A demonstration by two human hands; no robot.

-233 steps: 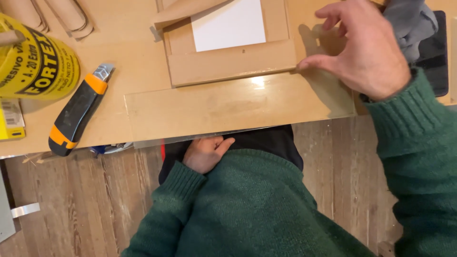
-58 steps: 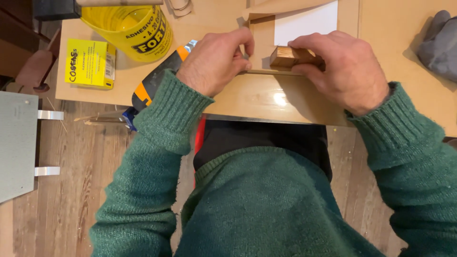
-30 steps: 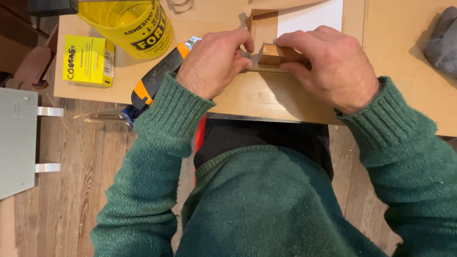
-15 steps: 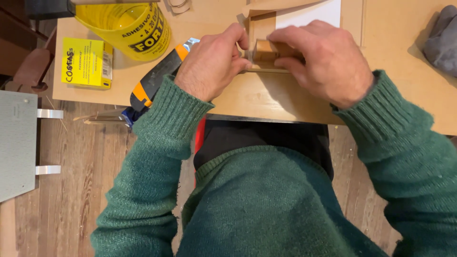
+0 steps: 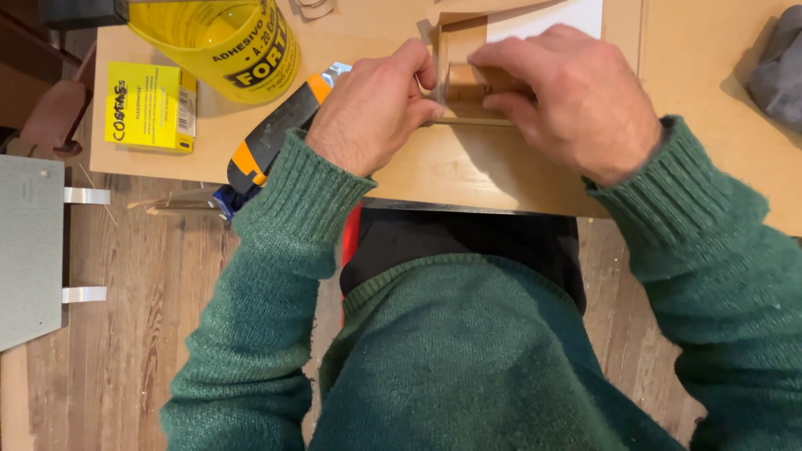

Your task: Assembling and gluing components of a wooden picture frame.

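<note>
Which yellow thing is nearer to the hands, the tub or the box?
The round yellow plastic tub is nearer: it sits just beyond the orange-and-black utility knife by the left hand. The flat yellow cardboard box lies further out, near the table's corner.

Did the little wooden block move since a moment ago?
Yes. The small wooden block slid left along the wooden frame, toward its left corner, between both hands.

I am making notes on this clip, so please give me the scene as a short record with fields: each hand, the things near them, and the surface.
left hand: fingertips on the left edge of the small wooden block
right hand: curled over the small wooden block
under the block: flat wooden frame with white sheet
beside left wrist: orange and black utility knife
further left: yellow tub, yellow box
far right: grey cloth
surface: wooden table
</note>
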